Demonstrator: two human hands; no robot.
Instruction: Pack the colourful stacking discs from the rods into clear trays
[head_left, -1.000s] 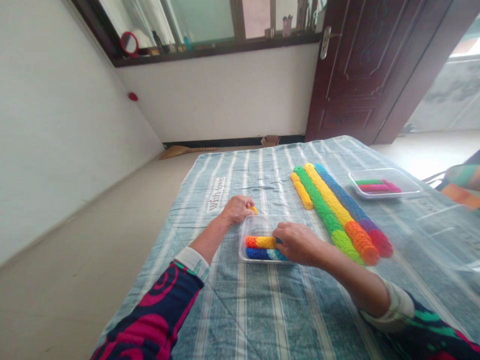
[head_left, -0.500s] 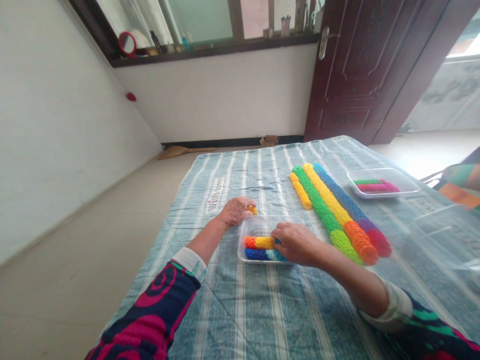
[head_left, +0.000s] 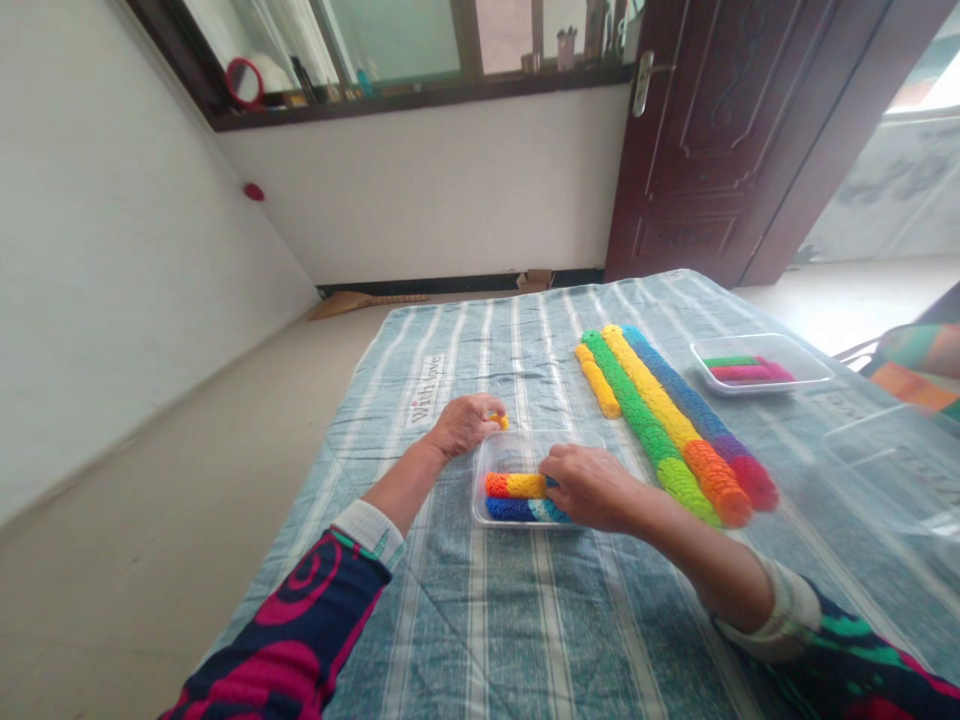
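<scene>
My left hand [head_left: 463, 424] is closed in a pinch on a small yellow knitted-looking piece [head_left: 499, 422], just beyond the far left corner of a clear plastic box [head_left: 480, 505]. Inside this box lie two rows of stacked, crochet-like discs: an orange and yellow row [head_left: 517, 486] and a blue row [head_left: 510, 509] with a pale blue part. My right hand [head_left: 592, 487] reaches over the box's right side. Its fingers are closed at the right end of the rows, where a bit of blue shows; they hide what they hold.
Right of the box lie long rows of similar discs: green [head_left: 637, 405], yellow [head_left: 652, 390] and blue [head_left: 667, 380], with a short yellow row [head_left: 598, 382] alongside. Another clear box [head_left: 810, 383] holds green and pink rows. An empty-looking clear container [head_left: 885, 480] stands at right on the striped cloth [head_left: 442, 620].
The view has shifted slightly. My left hand has turned a little around the yellow piece, and less of the piece shows. My right hand stays at the rows in the box.
</scene>
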